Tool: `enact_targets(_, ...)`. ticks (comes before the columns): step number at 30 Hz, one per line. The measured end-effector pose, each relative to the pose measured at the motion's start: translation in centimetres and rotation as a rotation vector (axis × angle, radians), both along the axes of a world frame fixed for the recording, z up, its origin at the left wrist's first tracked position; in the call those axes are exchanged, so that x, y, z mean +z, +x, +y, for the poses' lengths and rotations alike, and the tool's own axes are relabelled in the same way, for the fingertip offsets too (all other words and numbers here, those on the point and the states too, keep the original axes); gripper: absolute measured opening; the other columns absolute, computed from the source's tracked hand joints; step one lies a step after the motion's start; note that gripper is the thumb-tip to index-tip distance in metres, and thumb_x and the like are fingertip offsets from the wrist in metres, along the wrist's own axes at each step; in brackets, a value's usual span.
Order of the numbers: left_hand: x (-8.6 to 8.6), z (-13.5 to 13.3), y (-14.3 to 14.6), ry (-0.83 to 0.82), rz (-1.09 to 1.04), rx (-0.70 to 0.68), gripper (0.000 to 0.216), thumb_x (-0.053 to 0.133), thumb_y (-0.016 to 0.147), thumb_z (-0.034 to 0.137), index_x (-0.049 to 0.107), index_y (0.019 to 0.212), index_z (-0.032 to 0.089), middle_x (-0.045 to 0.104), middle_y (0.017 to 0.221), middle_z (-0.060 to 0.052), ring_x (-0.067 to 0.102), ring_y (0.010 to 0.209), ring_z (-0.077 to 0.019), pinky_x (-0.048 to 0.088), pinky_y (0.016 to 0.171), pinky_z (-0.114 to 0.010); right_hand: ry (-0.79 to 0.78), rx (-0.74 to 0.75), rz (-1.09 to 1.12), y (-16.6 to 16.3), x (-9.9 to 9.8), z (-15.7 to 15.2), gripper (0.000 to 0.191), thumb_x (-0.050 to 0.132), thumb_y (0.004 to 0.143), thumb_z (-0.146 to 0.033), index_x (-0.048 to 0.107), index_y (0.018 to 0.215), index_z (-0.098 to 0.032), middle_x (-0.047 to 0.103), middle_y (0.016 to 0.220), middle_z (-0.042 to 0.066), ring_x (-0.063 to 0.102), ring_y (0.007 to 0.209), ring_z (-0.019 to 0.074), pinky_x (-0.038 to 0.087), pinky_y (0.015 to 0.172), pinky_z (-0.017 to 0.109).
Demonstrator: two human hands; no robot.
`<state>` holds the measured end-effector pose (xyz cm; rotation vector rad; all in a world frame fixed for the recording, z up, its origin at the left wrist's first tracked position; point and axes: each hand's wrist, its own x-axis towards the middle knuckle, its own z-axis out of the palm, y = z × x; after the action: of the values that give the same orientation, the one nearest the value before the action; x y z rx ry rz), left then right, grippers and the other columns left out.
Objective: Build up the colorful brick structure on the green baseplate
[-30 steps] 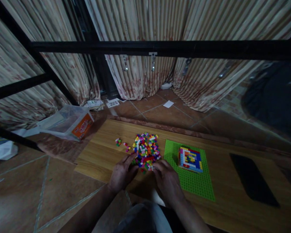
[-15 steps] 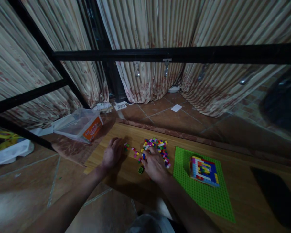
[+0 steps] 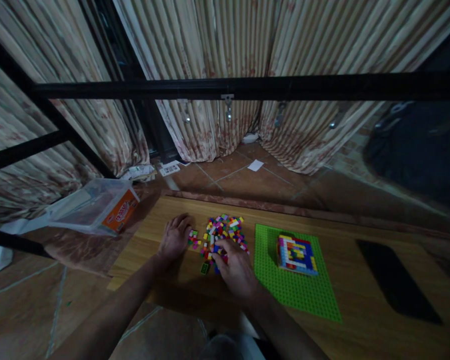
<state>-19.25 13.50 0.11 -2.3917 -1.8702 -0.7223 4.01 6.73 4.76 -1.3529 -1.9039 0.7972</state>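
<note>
plastic bricks (image 3: 232, 226) | under and ahead of right hand (image 3: 235, 264) | beside left hand (image 3: 174, 237)

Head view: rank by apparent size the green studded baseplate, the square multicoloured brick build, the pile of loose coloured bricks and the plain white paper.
1. Green studded baseplate
2. Square multicoloured brick build and pile of loose coloured bricks: too alike to rank, the right hand hiding some bricks
3. Plain white paper

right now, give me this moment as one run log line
left hand: beside small brick cluster | right hand: at brick pile | green baseplate: bears multicolored brick block
</note>
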Motion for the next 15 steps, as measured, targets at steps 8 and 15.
enact_targets(8, 0.1, -0.2, 2.6, -0.031, 0.007, -0.077, 0.037, 0.035, 0.094, 0.03, 0.056, 0.122, 0.019, 0.059, 0.128, -0.012, 0.054, 0.118, -0.027, 0.043, 0.103, -0.046, -0.209, -0.311, 0.674, 6.6, -0.4, -4.0, 0.016, 0.066, 0.078, -0.027, 0.07, 0.093, -0.023, 0.071, 0.085, 0.001, 0.065, 0.078, 0.0174, 0.052, 0.072, 0.03)
enact_targets(15, 1.4, 3.3, 1.7, -0.063, 0.06, -0.024, 0.038, 0.034, 0.092, 0.03, 0.057, 0.118, 0.014, 0.058, 0.129, -0.017, 0.055, 0.118, -0.029, 0.044, 0.104, -0.046, -0.22, -0.615, 0.909, 14.2, -0.5, -6.0, 0.032, 0.081, 0.066, -0.037, 0.076, 0.095, -0.025, 0.07, 0.082, 0.001, 0.063, 0.07, 0.0153, 0.051, 0.064, 0.029)
